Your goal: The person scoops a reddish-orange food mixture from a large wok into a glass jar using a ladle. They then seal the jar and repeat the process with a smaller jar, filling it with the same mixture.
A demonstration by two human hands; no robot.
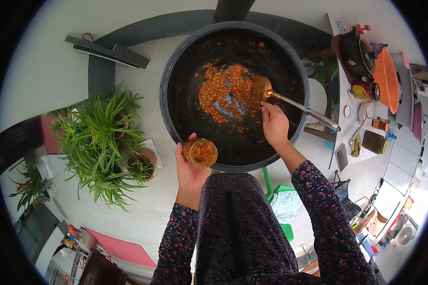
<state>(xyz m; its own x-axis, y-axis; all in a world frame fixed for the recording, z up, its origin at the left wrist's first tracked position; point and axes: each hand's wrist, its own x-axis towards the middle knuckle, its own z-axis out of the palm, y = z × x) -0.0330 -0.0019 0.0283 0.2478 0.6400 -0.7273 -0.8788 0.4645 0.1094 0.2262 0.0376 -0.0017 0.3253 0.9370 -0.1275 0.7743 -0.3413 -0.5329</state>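
Observation:
A large black basin [185, 142] holds a reddish-brown mash with bean-like pieces [217, 85]. My left hand [192, 171] grips a glass jar [200, 153], which has the same kind of mash in it, at the basin's near left rim. Over the basin's right half is my right hand [275, 123], fingers closed at the edge of the mash; they seem to hold a small dark utensil, mostly hidden. A metal spatula [299, 105] lies with its smeared blade in the mash and its handle across the right rim, beyond my right fingers.
Potted spider plants [103, 142] stand on the left. On the right, a table [363, 142] bears a black lidded pot [356, 53], an orange basket [386, 82], jars and a phone-like device [341, 156]. A green stool [269, 183] is below the basin.

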